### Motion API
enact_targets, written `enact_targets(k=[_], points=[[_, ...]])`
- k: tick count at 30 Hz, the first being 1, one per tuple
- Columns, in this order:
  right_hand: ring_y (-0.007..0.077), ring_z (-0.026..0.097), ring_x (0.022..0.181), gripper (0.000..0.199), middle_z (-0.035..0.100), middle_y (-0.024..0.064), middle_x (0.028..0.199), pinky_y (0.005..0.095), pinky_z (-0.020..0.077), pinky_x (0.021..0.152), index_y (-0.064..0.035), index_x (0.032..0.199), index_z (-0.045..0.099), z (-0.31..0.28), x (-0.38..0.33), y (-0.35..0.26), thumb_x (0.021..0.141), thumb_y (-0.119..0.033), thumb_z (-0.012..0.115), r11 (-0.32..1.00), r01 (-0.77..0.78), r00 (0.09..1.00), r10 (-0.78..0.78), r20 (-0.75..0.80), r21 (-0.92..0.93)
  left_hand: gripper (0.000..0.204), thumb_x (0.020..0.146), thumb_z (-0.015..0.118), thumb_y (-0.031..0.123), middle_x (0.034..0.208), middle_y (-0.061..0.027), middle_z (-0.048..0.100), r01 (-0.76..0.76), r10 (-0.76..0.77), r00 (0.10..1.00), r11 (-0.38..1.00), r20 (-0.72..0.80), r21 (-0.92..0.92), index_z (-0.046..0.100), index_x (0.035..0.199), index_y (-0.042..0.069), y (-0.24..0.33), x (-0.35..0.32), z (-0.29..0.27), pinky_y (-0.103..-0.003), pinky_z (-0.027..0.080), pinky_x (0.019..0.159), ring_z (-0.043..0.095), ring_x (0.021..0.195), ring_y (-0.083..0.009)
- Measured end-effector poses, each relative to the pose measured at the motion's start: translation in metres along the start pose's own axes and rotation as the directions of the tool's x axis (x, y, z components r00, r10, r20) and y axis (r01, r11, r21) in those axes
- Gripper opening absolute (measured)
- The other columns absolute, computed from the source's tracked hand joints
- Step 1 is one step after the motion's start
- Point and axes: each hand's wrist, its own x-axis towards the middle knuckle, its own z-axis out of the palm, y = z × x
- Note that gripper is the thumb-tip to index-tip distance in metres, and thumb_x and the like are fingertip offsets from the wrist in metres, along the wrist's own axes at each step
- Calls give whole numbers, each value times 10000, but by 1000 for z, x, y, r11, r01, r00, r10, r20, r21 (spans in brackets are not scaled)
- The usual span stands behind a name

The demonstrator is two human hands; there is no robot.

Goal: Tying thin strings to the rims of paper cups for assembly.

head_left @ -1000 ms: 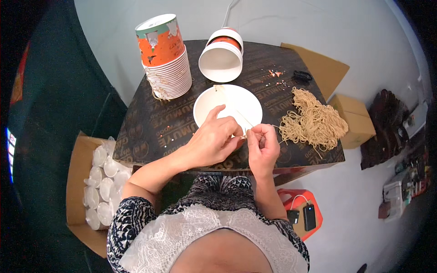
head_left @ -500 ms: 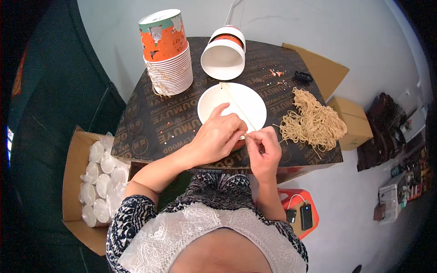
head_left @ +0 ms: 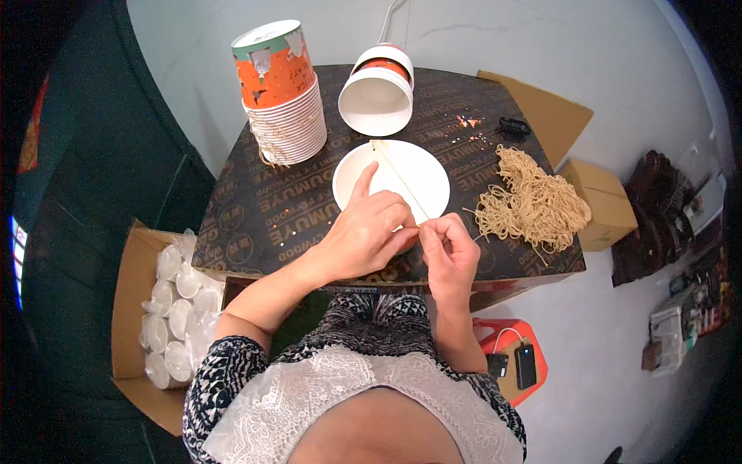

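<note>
One white-lined bucket [head_left: 427, 176] stands on the dark table [head_left: 309, 197], tan cord [head_left: 402, 183] stretched across its mouth. The right hand [head_left: 450, 251] pinches the cord at the near rim; the left hand [head_left: 367, 228] extends one finger, the others curled — what they grip cannot be told. Brown lettering repeats across the tabletop; the far-left bucket stack [head_left: 280, 93] bears dark lettering — upside down on orange.
</note>
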Motion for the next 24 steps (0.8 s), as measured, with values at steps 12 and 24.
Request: enact_targets(k=[12,24], points=[[57,426,611,146,458,-7,773,220,344,511,-15,857,552,-22,23,33,975,-100,565,918,154,966,-218,-139,-366,176,819,642,-18,845,-20,605,-61,70,987,996,145,-64,508,864,86,-5,-5,-12,-658,68,1156,628,859,-215],[170,541,610,221,554,88,791,312,428,542,-37,1002,642,-24,20,12,794,18,695,807,353,932,-260,252,-473,271,750,753,96,1185,-126,569,-45,53,993,996,-102,83,601,972,61,-19,-22,-13,-609,154,1151,496,1188,-314]])
